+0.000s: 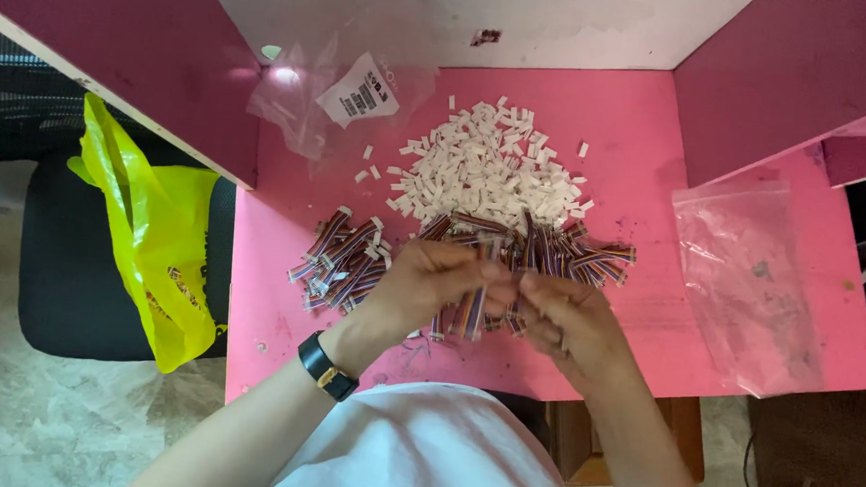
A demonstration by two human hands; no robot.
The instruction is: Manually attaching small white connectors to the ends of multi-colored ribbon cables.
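My left hand (428, 285) and my right hand (569, 317) meet over the middle of a pink table (637, 176). Between their fingers hangs a short multicoloured ribbon cable (475, 311), held by both hands. Just beyond the hands lies a pile of similar striped cables (563, 251). A second heap of cables (344, 260) lies to the left of my left hand. A mound of small white plastic connectors (487, 172) sits further back. A black wristwatch (325, 365) is on my left wrist.
An empty clear plastic bag (746, 278) lies on the right of the table. Another clear bag with a white label (337, 92) rests at the back left. A yellow plastic bag (153, 231) hangs over a black chair at the left. Pink partition walls enclose the table.
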